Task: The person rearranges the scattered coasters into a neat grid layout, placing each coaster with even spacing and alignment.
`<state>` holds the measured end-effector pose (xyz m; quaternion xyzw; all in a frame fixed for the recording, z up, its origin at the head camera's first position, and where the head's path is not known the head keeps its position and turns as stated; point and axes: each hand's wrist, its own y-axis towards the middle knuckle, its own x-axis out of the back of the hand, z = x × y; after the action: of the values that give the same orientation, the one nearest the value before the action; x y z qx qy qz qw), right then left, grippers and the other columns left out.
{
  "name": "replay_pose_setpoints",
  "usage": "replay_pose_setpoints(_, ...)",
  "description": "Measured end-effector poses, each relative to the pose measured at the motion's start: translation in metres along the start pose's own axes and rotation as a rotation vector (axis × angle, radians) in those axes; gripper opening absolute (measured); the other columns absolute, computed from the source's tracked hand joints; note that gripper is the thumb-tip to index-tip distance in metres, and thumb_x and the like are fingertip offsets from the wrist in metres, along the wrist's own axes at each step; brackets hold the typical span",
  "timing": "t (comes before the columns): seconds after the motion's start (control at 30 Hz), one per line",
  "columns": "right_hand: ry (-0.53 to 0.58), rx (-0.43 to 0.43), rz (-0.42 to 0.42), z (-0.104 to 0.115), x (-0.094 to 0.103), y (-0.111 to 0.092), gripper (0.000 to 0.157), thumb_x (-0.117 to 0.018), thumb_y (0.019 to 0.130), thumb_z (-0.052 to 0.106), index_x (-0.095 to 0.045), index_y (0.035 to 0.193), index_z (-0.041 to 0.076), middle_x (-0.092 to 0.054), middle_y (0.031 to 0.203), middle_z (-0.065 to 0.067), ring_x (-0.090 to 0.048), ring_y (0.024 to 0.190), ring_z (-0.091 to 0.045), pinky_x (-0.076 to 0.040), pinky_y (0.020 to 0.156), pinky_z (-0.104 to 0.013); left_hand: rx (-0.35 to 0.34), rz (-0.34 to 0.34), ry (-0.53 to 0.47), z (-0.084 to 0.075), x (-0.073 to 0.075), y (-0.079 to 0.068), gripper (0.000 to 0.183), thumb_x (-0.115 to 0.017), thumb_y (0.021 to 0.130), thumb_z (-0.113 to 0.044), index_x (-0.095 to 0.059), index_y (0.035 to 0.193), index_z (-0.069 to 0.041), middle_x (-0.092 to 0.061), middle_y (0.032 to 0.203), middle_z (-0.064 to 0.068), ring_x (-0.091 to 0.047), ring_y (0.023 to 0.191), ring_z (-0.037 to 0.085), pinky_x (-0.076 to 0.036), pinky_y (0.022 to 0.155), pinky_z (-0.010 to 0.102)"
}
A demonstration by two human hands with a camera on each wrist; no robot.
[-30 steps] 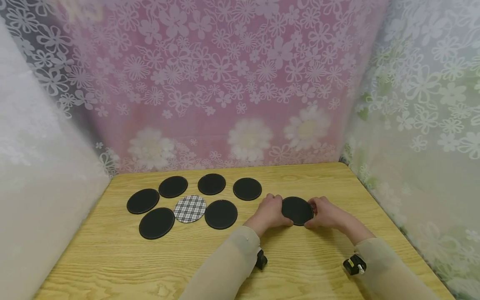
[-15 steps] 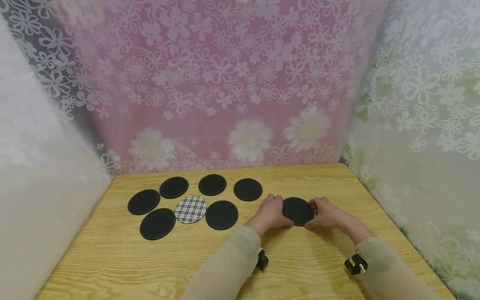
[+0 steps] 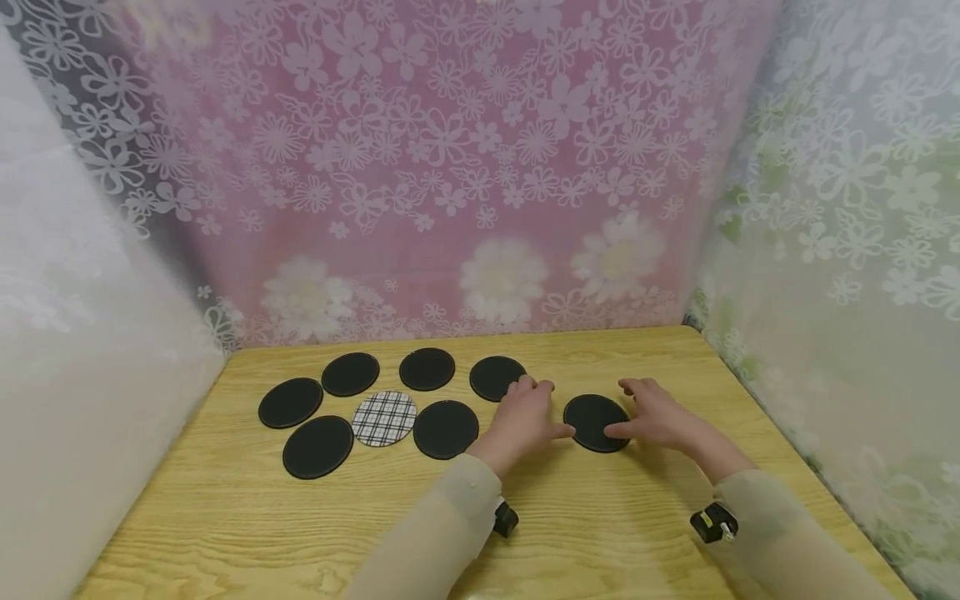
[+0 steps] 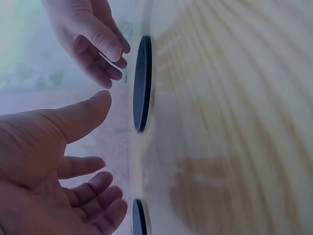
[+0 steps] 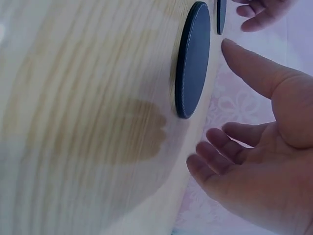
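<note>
Left hand (image 3: 517, 423) and right hand (image 3: 662, 418) have spread off the rim of the flat round black leather-look disc (image 3: 592, 417), both wide and holding nothing; it lies on the yellowish wood-grain counter (image 3: 225, 533) between them, no long axis, right hand seemingly nearer.

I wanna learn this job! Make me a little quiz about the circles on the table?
1. Count: how many black discs lie on the table?
2. True or false: the rightmost disc lies between the left grip and the right grip.
3. Choose: the patterned disc shows (a) dots, (b) crossing lines, (c) stars.

Key: 1. Seven. 2. True. 3. (b).
</note>
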<state>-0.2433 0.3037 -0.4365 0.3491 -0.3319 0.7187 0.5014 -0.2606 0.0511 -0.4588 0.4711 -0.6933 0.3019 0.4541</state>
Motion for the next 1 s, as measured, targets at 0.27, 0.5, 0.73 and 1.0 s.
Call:
replay_pose_setpoints(0.27, -0.047, 0.055, -0.010, 0.013, -0.005, 0.020, 0.108, -0.084, 0.099, 0.046, -0.026, 0.166, -0.015, -0.027, 0.166, -0.045, -0.027, 0.152, -0.067, -0.033, 0.116, -0.078, 0.035, -0.073, 0.029, 0.029, 0.015, -0.002, 0.082, -0.079, 0.101, -0.056, -0.052, 0.165, -0.012, -0.049, 0.161, 0.014, -0.045, 0.149, 0.036, -0.040, 0.120, 0.060)
replay_pose_setpoints(0.5, -0.048, 0.097, -0.021, 0.023, -0.009, 0.039, 0.110, -0.082, 0.101, 0.047, -0.017, 0.171, -0.009, -0.015, 0.173, -0.041, -0.018, 0.157, -0.065, -0.027, 0.119, -0.080, 0.063, -0.090, -0.001, 0.055, 0.027, -0.005, 0.080, -0.073, 0.105, -0.055, -0.048, 0.167, -0.011, -0.040, 0.172, 0.017, -0.031, 0.162, 0.042, -0.029, 0.126, 0.065)
replay_pose_setpoints(0.73, -0.105, 0.098, -0.012, 0.030, -0.020, 0.056, 0.108, -0.080, 0.103, 0.046, -0.018, 0.172, -0.007, -0.017, 0.175, -0.038, -0.020, 0.159, -0.060, -0.026, 0.122, -0.075, 0.093, -0.077, 0.028, 0.076, 0.030, -0.003, 0.089, -0.071, 0.104, -0.062, -0.043, 0.170, -0.011, -0.030, 0.178, 0.019, -0.021, 0.165, 0.046, -0.020, 0.128, 0.071)
replay_pose_setpoints(1.0, -0.108, 0.133, -0.012, 0.040, -0.026, 0.073, 0.106, -0.082, 0.101, 0.046, -0.022, 0.172, -0.006, -0.024, 0.173, -0.037, -0.025, 0.158, -0.059, -0.027, 0.123, -0.073, 0.148, -0.068, 0.008, 0.092, 0.035, 0.000, 0.095, -0.078, 0.099, -0.062, -0.043, 0.170, -0.009, -0.025, 0.179, 0.022, -0.013, 0.167, 0.046, -0.014, 0.128, 0.072)
